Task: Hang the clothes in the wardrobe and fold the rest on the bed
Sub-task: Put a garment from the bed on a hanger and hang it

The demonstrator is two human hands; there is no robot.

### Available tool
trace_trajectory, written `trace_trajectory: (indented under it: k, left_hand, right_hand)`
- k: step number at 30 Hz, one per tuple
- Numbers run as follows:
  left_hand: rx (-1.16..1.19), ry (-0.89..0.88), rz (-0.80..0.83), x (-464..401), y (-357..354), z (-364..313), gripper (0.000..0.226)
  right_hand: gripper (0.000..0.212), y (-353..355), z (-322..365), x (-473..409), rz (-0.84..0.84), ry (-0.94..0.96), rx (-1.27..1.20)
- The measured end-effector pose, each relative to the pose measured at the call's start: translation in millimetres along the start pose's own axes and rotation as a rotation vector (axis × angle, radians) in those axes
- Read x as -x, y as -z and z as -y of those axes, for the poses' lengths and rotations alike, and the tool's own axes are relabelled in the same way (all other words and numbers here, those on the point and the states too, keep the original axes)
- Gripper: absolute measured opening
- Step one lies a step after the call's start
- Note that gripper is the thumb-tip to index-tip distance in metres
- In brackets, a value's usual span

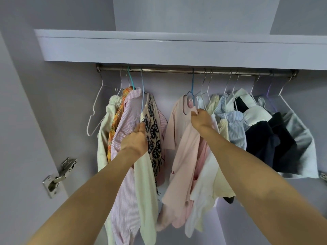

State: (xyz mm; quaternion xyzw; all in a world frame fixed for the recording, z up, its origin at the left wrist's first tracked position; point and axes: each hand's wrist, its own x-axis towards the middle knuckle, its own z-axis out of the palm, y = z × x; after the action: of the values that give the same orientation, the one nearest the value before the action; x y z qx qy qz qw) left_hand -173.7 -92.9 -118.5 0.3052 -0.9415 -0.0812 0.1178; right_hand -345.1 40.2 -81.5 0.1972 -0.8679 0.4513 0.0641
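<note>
there, left hand (135, 138) on cream garment (146, 183), right hand (201, 119) pinching pink shirt (184, 147)

We raised both bare forearms up and forward, elbows low, wrists straight. Our left hand (135, 140) sat lower, back toward us, fingers curled out of sight into hanging cloth. Our right hand (200, 119) reached higher, fingers and thumb pinched tight on pale pink fabric.
</note>
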Motion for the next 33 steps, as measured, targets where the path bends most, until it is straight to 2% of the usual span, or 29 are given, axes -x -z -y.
trace_trajectory:
  k: [3,7,9,13,16,19,21,26,33]
  left_hand:
    - [-0.006,0.002,0.024,3,6,-2,0.066]
    - [0.005,-0.001,0.047,10,12,-4,0.067]
    - [0.042,0.006,0.067,19,14,-4,0.068]
    - [0.078,-0.028,0.041,61,16,-3,0.063]
    - [0.144,-0.014,0.013,104,10,5,0.058]
    - [0.208,0.048,0.006,157,3,18,0.054]
    - [0.241,0.128,0.023,194,-2,29,0.049]
    - [0.393,0.323,0.024,280,-13,56,0.04]
    - [0.437,0.915,-0.136,469,-30,94,0.031]
  right_hand:
    - [0.034,4,0,-1,-0.055,-0.105,-0.063]
    - [0.033,15,-1,11,-0.027,-0.083,0.011]
    - [0.036,22,-1,25,0.018,-0.038,0.071]
    - [0.051,35,-7,82,0.032,0.188,0.16]
    - [0.046,40,-16,138,0.007,0.242,0.128]
    - [0.034,37,-23,198,0.22,0.225,0.047]
    - [0.028,32,-23,234,0.432,0.21,0.038]
    - [0.024,9,-20,302,0.858,0.185,0.006]
    - [0.023,-55,-8,433,1.328,0.36,0.014]
